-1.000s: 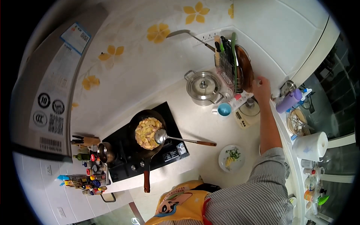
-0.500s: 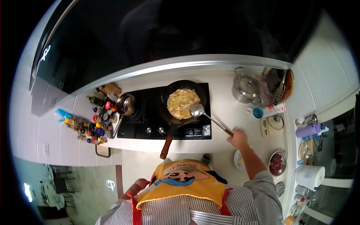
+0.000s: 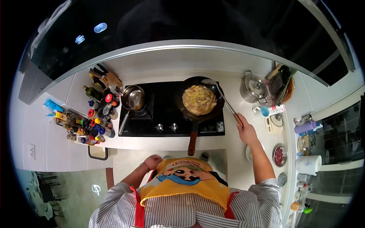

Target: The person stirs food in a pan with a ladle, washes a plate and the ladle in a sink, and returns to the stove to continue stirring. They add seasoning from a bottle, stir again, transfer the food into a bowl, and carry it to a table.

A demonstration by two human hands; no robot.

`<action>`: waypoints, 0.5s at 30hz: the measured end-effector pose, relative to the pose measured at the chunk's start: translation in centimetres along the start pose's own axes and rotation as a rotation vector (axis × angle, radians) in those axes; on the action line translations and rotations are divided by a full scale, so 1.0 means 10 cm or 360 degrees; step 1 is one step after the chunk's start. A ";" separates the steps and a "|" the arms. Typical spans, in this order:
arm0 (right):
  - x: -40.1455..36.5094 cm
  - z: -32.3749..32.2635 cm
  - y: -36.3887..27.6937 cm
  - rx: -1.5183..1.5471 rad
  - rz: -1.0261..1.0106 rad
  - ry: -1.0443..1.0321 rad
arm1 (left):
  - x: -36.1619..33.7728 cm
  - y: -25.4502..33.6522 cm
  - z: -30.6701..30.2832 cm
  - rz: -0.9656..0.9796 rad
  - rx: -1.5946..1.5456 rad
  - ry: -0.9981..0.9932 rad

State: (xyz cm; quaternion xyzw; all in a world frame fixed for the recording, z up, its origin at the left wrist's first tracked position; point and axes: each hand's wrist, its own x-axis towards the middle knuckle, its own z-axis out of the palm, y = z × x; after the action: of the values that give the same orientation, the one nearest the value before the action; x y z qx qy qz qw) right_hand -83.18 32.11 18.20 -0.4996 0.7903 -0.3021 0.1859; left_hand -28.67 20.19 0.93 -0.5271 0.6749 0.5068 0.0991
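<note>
My right hand (image 3: 247, 129) is closed around the wooden handle end of a long metal ladle (image 3: 227, 102). The ladle's head lies at the far right rim of a black wok (image 3: 185, 108), beside the food. Pale yellow sliced food (image 3: 199, 99), mixed with lighter pieces, fills the middle of the wok. The wok's wooden handle (image 3: 192, 140) points toward me past the counter edge, and neither hand touches it. My left hand (image 3: 153, 162) hangs by the yellow apron (image 3: 182, 178), its fingers curled with nothing seen in them.
A small saucepan (image 3: 133, 99) stands on the left of the black cooktop (image 3: 167, 91). Several seasoning bottles (image 3: 100, 131) crowd the far left. To the right are a lidded pot (image 3: 254, 88), a blue cup (image 3: 264, 111), a scale (image 3: 272, 127) and a bowl of red meat (image 3: 280, 155).
The ladle's head has gone from the food's near right side to the wok's far right rim. My left hand has risen beside the apron. The camera view has shifted.
</note>
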 end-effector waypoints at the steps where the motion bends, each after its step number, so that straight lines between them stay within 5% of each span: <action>1: 0.06 0.11 -0.17 -0.0024 0.0015 0.0006 | 0.17 0.15 -0.04 0.0183 -0.0057 -0.0087; 5: 0.33 0.56 -0.52 -0.0165 -0.0031 0.0150 | 0.29 1.07 0.01 0.0480 -0.1081 -0.0389; 8: 0.42 0.72 -0.72 -0.0274 0.0026 0.0166 | 0.17 1.64 0.00 0.0267 -0.1223 -0.0682; 11: 0.49 0.93 -0.68 -0.0291 0.0005 0.0154 | 0.25 1.84 0.17 0.0543 -0.1054 -0.0771; 15: 0.41 0.82 -0.68 -0.0308 -0.0083 -0.0127 | 0.04 2.07 0.15 0.0519 -0.0800 -0.0500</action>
State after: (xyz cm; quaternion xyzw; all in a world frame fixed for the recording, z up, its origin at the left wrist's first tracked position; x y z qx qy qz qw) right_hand -75.43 23.83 16.60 -0.5474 0.7944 -0.2089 0.1600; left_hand -46.26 19.75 11.97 -0.3357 0.5808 0.7415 -0.0135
